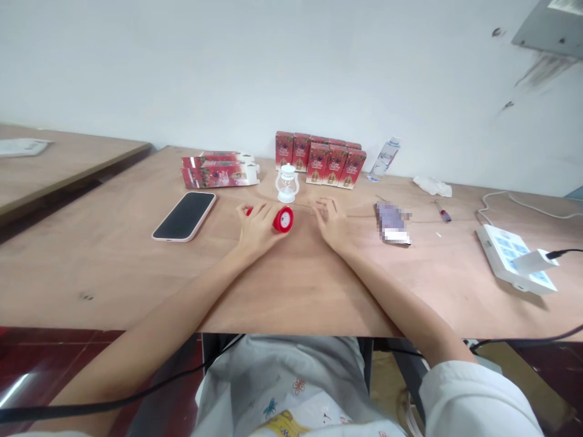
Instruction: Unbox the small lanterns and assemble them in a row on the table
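Note:
My left hand (259, 229) is closed around a red mini lantern (283, 220), held on its side above the table. Its round end with a pale disc faces the right, and most of its body is hidden by my fingers. My right hand (334, 224) rests on the table with fingers stretched out and apart. By its fingertips lie thin bent wires (311, 208); whether they touch is too small to tell. Just behind my hands a white mini lantern (286, 184) with a clear middle stands upright.
Upright red boxes (317, 162) stand near the wall, with a tilted clear bottle (385, 159) beside them. Flat red boxes (221, 175) and a phone (184, 216) lie left. Rightward are a purple phone (392, 221), a small screwdriver (443, 211), tissue (432, 186) and a power strip (505, 243).

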`<state>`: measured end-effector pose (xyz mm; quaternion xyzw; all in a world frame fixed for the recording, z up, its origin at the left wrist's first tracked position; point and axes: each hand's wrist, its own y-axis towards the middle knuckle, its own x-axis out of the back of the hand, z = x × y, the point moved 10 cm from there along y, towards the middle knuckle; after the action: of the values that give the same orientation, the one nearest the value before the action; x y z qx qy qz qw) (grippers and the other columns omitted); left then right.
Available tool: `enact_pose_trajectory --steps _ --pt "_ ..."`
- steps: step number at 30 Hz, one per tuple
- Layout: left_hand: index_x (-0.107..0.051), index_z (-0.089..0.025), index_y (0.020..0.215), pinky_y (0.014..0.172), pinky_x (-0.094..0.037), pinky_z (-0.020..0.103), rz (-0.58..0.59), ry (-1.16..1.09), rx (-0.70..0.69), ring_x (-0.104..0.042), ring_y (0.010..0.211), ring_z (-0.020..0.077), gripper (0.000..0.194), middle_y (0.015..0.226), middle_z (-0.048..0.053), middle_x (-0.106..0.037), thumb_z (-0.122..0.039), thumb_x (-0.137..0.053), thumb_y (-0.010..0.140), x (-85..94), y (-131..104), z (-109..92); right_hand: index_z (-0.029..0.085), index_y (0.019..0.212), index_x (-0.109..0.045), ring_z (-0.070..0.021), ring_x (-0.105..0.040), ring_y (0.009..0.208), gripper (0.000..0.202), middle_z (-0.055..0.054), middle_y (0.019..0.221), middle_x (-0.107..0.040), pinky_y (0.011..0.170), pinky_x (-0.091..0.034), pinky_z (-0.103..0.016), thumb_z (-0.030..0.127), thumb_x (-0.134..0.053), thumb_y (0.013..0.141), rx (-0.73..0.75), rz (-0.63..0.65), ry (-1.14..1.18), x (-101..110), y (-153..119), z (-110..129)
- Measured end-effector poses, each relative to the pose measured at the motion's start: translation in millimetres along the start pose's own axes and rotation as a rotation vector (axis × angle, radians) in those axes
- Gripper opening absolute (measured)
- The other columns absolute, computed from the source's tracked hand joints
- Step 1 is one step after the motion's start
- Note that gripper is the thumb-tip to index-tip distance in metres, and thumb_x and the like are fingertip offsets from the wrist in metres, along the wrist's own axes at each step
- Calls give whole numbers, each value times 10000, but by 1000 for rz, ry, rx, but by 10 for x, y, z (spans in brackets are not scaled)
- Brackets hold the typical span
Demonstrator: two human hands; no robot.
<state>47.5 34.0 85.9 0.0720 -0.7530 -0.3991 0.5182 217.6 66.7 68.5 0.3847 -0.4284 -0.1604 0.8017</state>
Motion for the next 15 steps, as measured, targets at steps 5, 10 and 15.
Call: enact_pose_trajectory --steps 5,10,15 --pt "-567 -206 1103 863 -267 466 21 13 -28 -592 1018 294 343 1093 111 -688 -364 -620 803 -40 -8 -26 185 864 -661 -180 -621 875 182 -80 933 -689 799 -452 -329 315 -540 905 293 -123 113 192 -200 600" --pt "-565 -210 1125 865 -267 461 54 0 -91 -610 976 278 354 1093 98 -696 -350 -619 804 -92 -25 -101 214 851 -694 -162 -612 823 152 -39 901 -725 751 -443 -316 308 -579 887 393 -91 119 143 -260 798" --pt "-562 -211 1126 857 -269 448 46 -14 -106 -619 961 265 362 1088 81 -699 -356 -618 799 -88 -38 -132 207 851 -705 -157 -625 822 144 -26 885 -746 738 -454 -312 254 -575 891 464 -113 132 184 -267 831"
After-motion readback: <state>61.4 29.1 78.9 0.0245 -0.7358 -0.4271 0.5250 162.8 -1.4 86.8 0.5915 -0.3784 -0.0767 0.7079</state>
